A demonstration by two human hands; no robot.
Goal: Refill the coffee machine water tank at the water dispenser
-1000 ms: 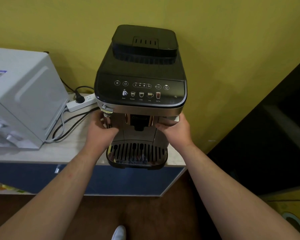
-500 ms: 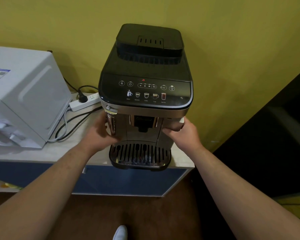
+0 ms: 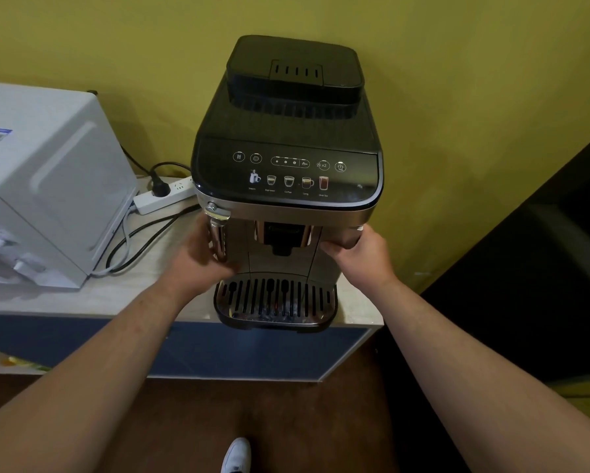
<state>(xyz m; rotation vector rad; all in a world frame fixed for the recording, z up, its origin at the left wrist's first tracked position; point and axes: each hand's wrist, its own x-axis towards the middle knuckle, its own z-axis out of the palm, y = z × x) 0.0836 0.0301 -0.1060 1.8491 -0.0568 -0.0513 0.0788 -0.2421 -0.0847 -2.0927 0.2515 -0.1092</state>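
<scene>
Left hand (image 3: 198,259) and right hand (image 3: 358,250) grip the 2 sides of the black-topped, silver-fronted coffee machine (image 3: 286,186).

Head view: both hands press flat against the machine's lower front corners, fingers curled round its edges, the left just behind the chrome steam wand (image 3: 217,230). The machine stands upright at the right end of the pale wooden counter (image 3: 82,295), long axis vertical, control panel and slotted chrome drip tray (image 3: 275,300) facing the person, its back near the yellow-green wall (image 3: 457,97). A white boxy appliance (image 3: 41,186) and a white power strip (image 3: 164,196) sit to its left. The water tank cannot be made out.
</scene>
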